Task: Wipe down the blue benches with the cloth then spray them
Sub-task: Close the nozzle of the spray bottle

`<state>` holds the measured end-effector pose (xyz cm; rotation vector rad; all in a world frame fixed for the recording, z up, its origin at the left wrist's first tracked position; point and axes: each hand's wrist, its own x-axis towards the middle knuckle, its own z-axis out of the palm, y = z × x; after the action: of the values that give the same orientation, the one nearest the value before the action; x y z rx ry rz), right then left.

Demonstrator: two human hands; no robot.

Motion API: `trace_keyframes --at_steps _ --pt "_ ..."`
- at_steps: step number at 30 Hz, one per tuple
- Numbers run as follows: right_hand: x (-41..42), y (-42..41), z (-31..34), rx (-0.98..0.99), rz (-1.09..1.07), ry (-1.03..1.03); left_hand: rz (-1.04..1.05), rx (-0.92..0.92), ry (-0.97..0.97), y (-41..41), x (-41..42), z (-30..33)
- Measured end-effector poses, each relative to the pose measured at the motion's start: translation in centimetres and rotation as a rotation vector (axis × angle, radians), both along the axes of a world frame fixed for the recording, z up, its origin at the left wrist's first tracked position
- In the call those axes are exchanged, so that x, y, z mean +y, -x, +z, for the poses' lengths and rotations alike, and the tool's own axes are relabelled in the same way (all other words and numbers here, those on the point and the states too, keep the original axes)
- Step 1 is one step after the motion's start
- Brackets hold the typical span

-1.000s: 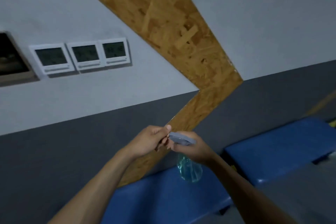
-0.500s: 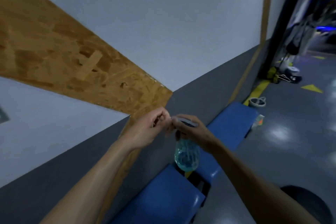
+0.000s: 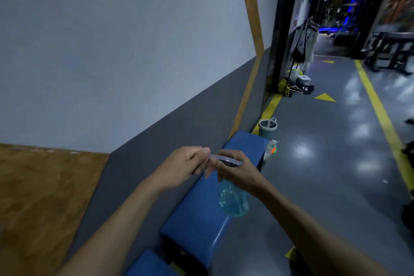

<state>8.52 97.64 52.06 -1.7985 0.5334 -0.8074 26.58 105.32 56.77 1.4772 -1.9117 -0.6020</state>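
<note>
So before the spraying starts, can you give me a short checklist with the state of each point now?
1. Spray bottle held: ok, the right hand has a grip around its neck.
2. Liquid inside: ok, blue liquid shows through the clear body.
3. Nozzle set: cannot tell, the left hand pinches the front tip of the grey spray head.
4. Nozzle aimed at a blue bench: not ok, it points toward the wall.
5. Bench already wiped: cannot tell.
6. Cloth at hand: cannot tell, none in view.
</note>
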Motion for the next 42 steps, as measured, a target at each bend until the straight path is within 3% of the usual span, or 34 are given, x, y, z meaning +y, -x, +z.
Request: trace_keyframes --at_steps 7,14,24,30,42 --pt "-12.0 4.9 -0.3 0.001 0.014 -0.002 0.045 -0.056 0.101 4.5 -12.2 -0.7" --pt "-25.2 7.2 -3.2 -0.003 -0.065 0.018 0.083 0.204 -0.238 7.0 -27.7 -3.8" --pt "-46.9 11.5 -4.6 0.073 -0.334 0.068 -0.009 0.213 -0.426 10.7 -53.5 -6.4" --pt "-59.8 15.1 -5.6 0.062 -0.405 0.05 0.0 0.296 -0.404 14.9 -67.1 -8.2" --pt "-88.6 21.5 -10.0 0.044 -0.237 -0.268 0.143 0.313 -0.165 22.6 -93.0 -13.2"
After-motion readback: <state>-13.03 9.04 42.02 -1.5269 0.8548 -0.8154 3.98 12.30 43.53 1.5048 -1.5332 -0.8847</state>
